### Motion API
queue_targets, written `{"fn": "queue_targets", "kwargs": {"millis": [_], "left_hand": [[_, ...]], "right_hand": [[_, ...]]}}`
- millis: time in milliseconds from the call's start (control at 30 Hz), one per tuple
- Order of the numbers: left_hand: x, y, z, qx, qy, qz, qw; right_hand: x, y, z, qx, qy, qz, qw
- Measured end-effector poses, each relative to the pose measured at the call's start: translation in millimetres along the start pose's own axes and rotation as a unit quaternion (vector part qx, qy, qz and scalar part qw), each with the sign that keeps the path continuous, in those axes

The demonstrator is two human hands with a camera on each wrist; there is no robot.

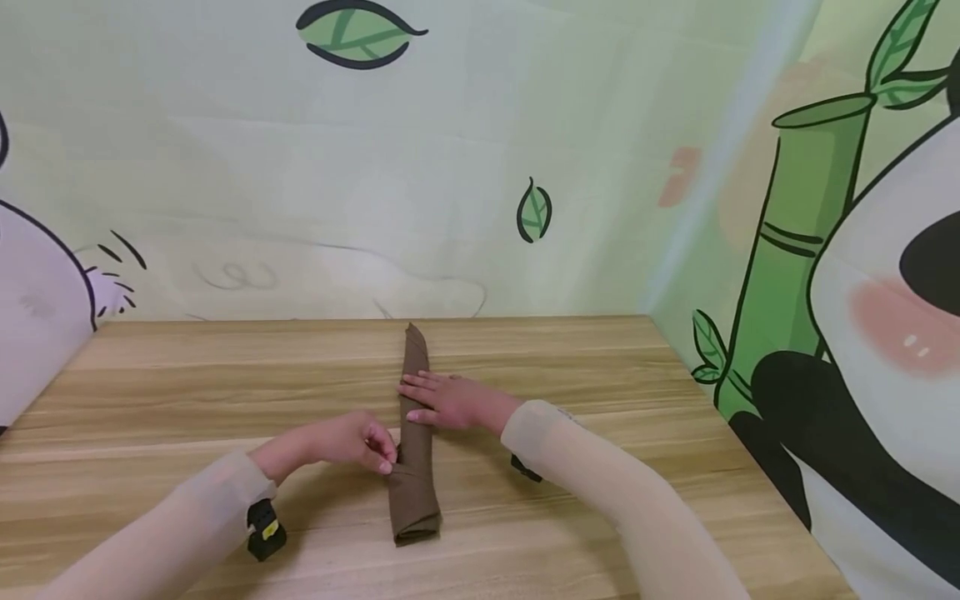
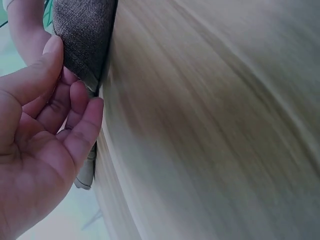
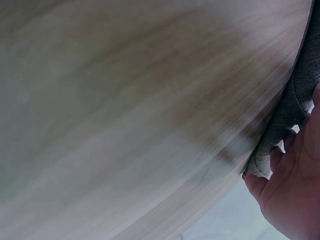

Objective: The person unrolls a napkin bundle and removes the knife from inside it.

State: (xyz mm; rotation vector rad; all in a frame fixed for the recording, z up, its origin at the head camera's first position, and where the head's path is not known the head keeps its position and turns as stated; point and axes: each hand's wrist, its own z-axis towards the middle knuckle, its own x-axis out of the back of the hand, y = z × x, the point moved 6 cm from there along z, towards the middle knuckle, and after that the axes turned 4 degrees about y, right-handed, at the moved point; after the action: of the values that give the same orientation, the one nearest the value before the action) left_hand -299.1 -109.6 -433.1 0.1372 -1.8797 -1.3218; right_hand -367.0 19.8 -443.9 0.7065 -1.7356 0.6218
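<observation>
A brown cloth (image 1: 415, 500), folded into a long narrow strip, lies on the wooden table (image 1: 600, 375), running away from me. My right hand (image 1: 420, 398) rests flat across its middle with straight fingers pressing it down. My left hand (image 1: 386, 460) is at the strip's left edge nearer to me, with fingers curled and fingertips and thumb pinching the edge. In the left wrist view the cloth (image 2: 85, 30) meets the thumb and curled fingertips of my left hand (image 2: 75, 75). In the right wrist view the cloth (image 3: 300, 95) lies under my right hand (image 3: 295, 195).
The table ends at a cartoon panda and bamboo backdrop (image 1: 825, 250) along the back and right side. A similar panel (image 1: 37, 333) closes the left. Bare wood lies to either side of the cloth.
</observation>
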Motion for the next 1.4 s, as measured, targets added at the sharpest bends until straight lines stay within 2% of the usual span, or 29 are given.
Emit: {"fn": "queue_targets", "kwargs": {"millis": [167, 300, 433, 567, 733, 900, 1100, 1400], "left_hand": [[-0.4, 3.9, -0.8, 0.014, 0.015, 0.025, 0.9995], [-1.2, 9.1, 3.0, 0.009, 0.028, 0.064, 0.9975], [-1.4, 9.6, 3.5, 0.002, 0.034, 0.074, 0.9967], [1.5, 6.7, -3.4, 0.0, 0.035, 0.064, 0.9973], [3.9, 2.3, -10.6, 0.012, 0.032, 0.055, 0.9979], [2.6, 6.6, -14.5, 0.007, 0.026, 0.051, 0.9984], [4.8, 12.9, -26.1, -0.002, 0.018, 0.075, 0.997], [6.4, 3.9, -43.5, 0.007, 0.009, 0.066, 0.9977]], "right_hand": [[0, 0, -1, -0.001, 0.003, -0.001, 1.0], [0, 2, 0, -0.004, 0.005, -0.008, 1.0], [-2, 2, 1, -0.006, 0.002, -0.009, 1.0], [-3, 2, 2, -0.005, 0.002, -0.006, 1.0], [-3, 2, 2, -0.008, 0.005, -0.004, 1.0], [-2, 2, 1, -0.008, 0.005, 0.003, 1.0], [-1, 0, 0, -0.006, 0.011, 0.007, 1.0], [-1, 1, -1, -0.002, 0.009, 0.008, 1.0]]}}
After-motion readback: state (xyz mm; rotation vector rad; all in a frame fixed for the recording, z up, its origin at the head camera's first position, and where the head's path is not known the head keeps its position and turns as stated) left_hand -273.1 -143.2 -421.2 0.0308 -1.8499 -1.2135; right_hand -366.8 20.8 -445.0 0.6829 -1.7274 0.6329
